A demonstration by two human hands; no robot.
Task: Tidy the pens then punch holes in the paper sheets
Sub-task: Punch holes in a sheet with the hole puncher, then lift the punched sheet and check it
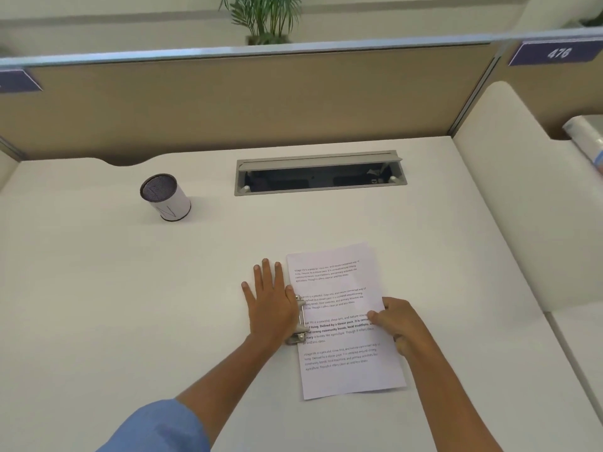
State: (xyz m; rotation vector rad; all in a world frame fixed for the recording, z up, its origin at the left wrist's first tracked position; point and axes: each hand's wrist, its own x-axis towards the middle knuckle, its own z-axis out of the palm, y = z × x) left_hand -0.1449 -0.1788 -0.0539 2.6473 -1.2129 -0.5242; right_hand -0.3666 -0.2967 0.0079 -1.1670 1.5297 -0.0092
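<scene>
Pressing flat-palmed, our left hand (270, 300) is bearing down on the hole punch (299, 319), while our right hand (396, 322) is pinning the paper sheets (342, 321) — fingers spread, grip clasping nothing. Punching is underway at the tabletop (130, 305); no loose pens are showing — we're judging tidying done.

The left hand (270, 298) lies flat over most of the hole punch (301, 321), so only its metal edge shows at the paper sheets (342, 318), whose left margin is tucked out of sight. The pen holder (165, 197) tilts away, its contents unreadable. A rolled item (585, 138) is cut off at the right edge.
</scene>
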